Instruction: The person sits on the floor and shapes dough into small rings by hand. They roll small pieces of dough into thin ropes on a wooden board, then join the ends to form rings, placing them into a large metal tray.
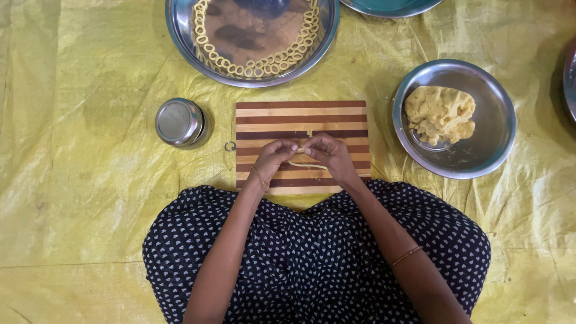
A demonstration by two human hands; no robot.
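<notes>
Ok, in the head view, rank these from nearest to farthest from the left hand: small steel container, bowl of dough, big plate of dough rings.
1. Small steel container, just left of the left hand.
2. Big plate of dough rings, ahead, beyond the striped board.
3. Bowl of dough, off to the right, past the right hand.

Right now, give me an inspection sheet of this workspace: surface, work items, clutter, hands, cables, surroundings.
Surface: yellow sheet on the floor, wrinkled; striped wooden board lies on it in front of the person.
Work items: thin dough strip over the board; dough lump in the right steel bowl; dough rings line the rim of the big steel tray.
Clutter: closed steel tin left of the board; small metal ring beside it.
Hands: left hand and right hand both pinch the strip, fingertips meeting.
Cables: nothing seen.
Surroundings: two more dishes cut off at the top and right edges.
</notes>
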